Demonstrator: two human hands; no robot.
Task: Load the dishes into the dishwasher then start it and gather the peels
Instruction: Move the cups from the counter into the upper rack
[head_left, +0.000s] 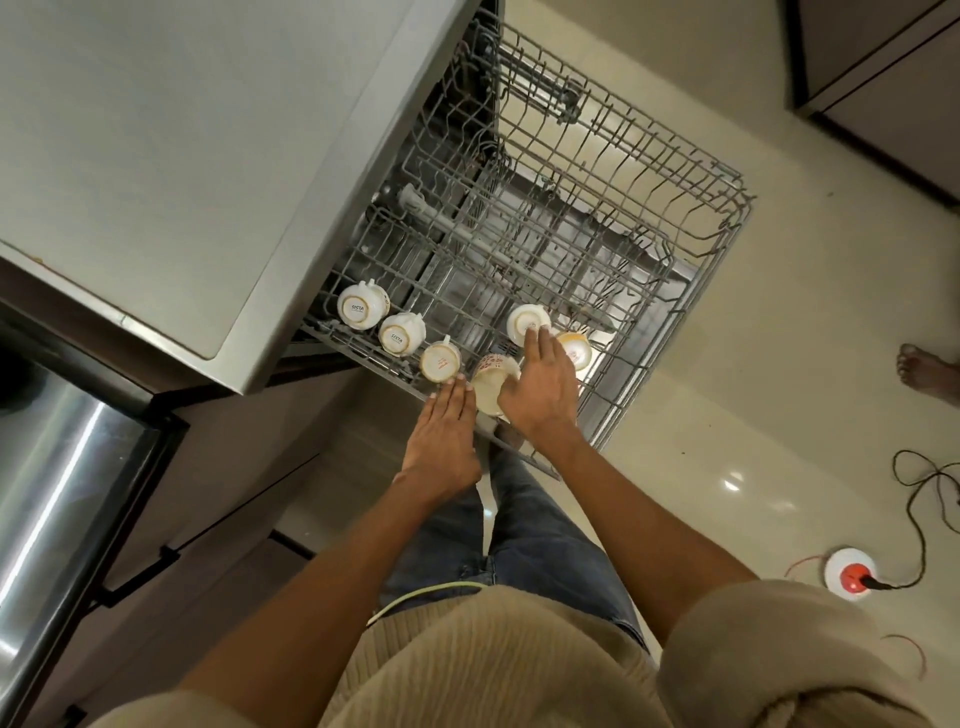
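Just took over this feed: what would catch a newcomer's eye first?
The grey wire dishwasher rack, pulled out over the pale floor, fills the centre. Along its near edge sit white upturned cups, with the left hand and right hand flat-fingered around a cream patterned mug lying on its side. An orange-and-white plug socket lies at floor right.

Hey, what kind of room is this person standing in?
Most likely a home kitchen: a pulled-out dishwasher rack holding upturned cups, under a grey counter, with a tiled floor.

Bare foot (930, 370) cut by right edge, bowl (491, 387) partly hidden between both hands, cup (575, 349) half behind right hand (540, 389), cable (930, 499) leaving frame at right, oven (57, 467) cut at left
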